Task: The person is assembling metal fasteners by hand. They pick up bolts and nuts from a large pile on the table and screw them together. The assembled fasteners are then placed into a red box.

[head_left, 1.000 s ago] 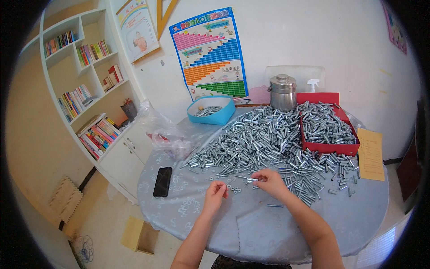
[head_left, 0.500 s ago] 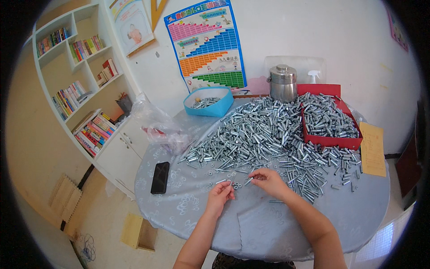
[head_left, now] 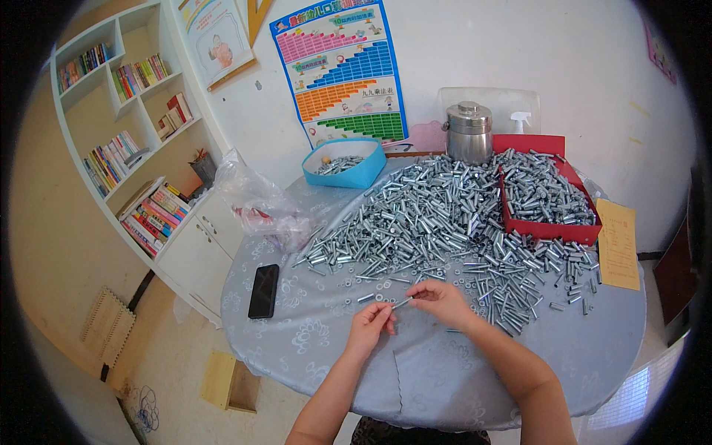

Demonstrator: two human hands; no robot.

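Note:
My left hand (head_left: 371,326) and my right hand (head_left: 439,302) meet low over the table's near side, fingertips pinched. Between them runs a slim silvery metal bolt (head_left: 402,302), lying almost level. Each hand grips one end; whether it is one part or two fitted together is too small to tell. Just beyond the fingers, small nuts and washers (head_left: 380,285) lie scattered, with a short metal sleeve (head_left: 366,298) beside my left fingertips. A wide heap of metal bolts and sleeves (head_left: 423,215) spreads behind them. Loose bolts (head_left: 504,297) reach close to my right forearm.
A red box (head_left: 552,232) full of metal parts stands at the back right, next to a steel canister (head_left: 469,133). Left of the heap are a blue bin (head_left: 356,176), a plastic bag (head_left: 259,196) and a black phone (head_left: 263,291). A yellow paper (head_left: 618,245) lies at the right edge.
My hands have come together. The separate metal pieces each one held apart now meet in a line between the fingertips. My left hand has tilted its piece from upright to nearly level.

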